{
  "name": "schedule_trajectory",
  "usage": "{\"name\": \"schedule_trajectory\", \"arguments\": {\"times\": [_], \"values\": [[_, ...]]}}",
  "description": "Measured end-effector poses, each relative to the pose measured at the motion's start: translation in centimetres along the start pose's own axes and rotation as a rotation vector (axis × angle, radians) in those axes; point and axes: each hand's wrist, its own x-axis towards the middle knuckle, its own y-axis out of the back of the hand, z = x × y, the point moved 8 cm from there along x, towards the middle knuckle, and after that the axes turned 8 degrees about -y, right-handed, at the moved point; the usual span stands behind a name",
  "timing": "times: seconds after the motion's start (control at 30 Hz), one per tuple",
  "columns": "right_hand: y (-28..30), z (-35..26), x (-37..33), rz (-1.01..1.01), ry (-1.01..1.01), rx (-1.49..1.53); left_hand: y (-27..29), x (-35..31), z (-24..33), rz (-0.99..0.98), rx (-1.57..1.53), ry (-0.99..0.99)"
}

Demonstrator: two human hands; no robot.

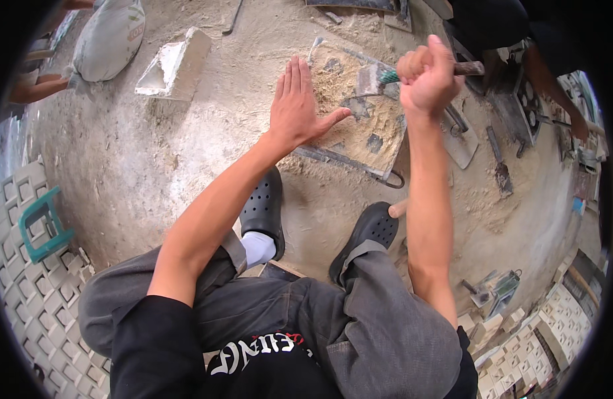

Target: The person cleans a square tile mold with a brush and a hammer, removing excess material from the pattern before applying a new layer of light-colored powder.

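My left hand lies flat with its fingers stretched out, over the left edge of a square metal mould on the floor. Sandy powder covers the mould, and several dark patches show through it. Above its right side, my right hand is closed round the handle of a dusty brush. A green band lies between the brush's pale head and my fist, and the dark handle end sticks out to the right. Whether the brush touches the powder, I cannot tell.
A white angled block and a sack lie at far left. Right of the mould are a flat plate and a trowel-like tool. Another person's arm reaches in at right. A teal stool stands by stacked tiles.
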Motion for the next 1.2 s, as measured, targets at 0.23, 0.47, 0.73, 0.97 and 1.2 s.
{"name": "schedule_trajectory", "arguments": {"times": [0.23, 0.47, 0.73, 0.97, 1.2], "values": [[-3.8, 1.5, -0.5, -0.131, 0.054, -0.059, 1.2, -0.9, 0.9, 0.082, 0.071, 0.040], [-7.7, 5.0, 0.0, -0.481, 0.073, -0.221, 1.9, -2.6, 2.3, 0.198, 0.033, 0.085], [-10.9, 5.6, -0.6, -0.543, -0.002, -0.353, 0.7, -4.4, 3.4, 0.141, 0.036, 0.176], [-8.1, 4.5, -2.4, -0.473, -0.018, -0.256, 1.2, -4.5, 3.5, 0.209, 0.002, 0.132], [-9.1, 4.7, -2.6, -0.479, -0.030, -0.326, 0.9, -3.9, 3.5, 0.174, 0.075, 0.149]]}}
